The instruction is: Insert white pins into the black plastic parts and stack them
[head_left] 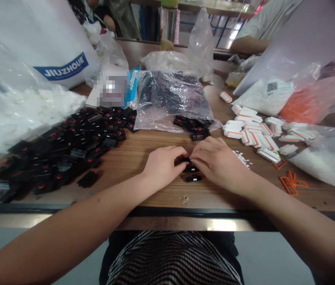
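Note:
My left hand (163,161) is closed, with thumb and fingers around a small black plastic connector housing (181,161) low over the table. My right hand (216,161) meets it from the other side with its fingertips pinched together; whatever they hold is hidden. Just below the fingers lies another black housing (191,169) with white dots on it. Nearer to me is a similar black housing (193,179), also bearing white spots. Tiny white pieces (242,159) are scattered beside my right hand, partly covered by it.
A heap of black housings (75,138) spreads at the left. White parts with orange edges (253,128) and loose orange frames (292,183) lie at the right. Behind my hands is a clear bag of black parts (170,95). Other people sit across the table.

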A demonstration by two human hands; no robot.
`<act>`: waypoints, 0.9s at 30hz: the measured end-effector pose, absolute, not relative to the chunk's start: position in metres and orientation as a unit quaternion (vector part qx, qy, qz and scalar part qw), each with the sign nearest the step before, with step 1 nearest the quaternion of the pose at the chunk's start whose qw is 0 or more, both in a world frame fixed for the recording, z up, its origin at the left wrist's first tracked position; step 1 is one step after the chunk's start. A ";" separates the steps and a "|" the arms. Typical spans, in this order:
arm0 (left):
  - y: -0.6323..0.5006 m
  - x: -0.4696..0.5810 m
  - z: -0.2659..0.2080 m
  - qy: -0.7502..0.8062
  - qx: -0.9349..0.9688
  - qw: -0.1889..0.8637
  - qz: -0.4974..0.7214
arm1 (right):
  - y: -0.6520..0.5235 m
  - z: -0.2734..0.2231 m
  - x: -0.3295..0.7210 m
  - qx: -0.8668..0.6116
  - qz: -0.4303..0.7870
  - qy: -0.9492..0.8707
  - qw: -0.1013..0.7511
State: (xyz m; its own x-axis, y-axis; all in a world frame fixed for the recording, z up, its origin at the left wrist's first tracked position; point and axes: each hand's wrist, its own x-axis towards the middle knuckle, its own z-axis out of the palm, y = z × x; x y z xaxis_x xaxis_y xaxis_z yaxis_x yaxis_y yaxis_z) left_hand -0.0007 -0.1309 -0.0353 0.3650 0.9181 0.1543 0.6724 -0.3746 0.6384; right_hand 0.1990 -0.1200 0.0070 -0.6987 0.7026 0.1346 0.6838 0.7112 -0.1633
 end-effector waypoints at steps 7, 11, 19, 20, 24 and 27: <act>-0.130 0.000 -0.036 0.504 0.786 0.248 0.259 | -0.123 0.009 0.205 -0.372 0.056 -0.918 0.123; -0.130 0.000 -0.033 0.507 0.784 0.250 0.257 | -0.125 0.012 0.197 -0.370 0.051 -0.921 0.111; -0.130 -0.001 -0.035 0.502 0.788 0.242 0.261 | -0.125 0.009 0.266 -0.539 0.138 -0.810 0.186; -0.130 -0.001 -0.035 0.502 0.788 0.242 0.260 | -0.126 0.008 0.285 -0.612 0.113 -0.767 0.154; -0.129 0.000 -0.034 0.509 0.788 0.241 0.248 | -0.138 -0.001 0.342 -0.760 0.064 -0.644 0.056; -0.129 0.000 -0.033 0.512 0.787 0.242 0.244 | -0.149 -0.011 0.347 -0.772 0.088 -0.622 0.097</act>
State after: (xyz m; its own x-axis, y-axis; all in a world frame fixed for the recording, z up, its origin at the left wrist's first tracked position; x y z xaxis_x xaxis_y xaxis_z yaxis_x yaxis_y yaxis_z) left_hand 0.0002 -0.1292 -0.0330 0.3567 0.9240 0.1377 0.6878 -0.3595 0.6307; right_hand 0.3471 -0.1491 -0.0106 0.2112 0.9773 -0.0161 0.9432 -0.2081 -0.2588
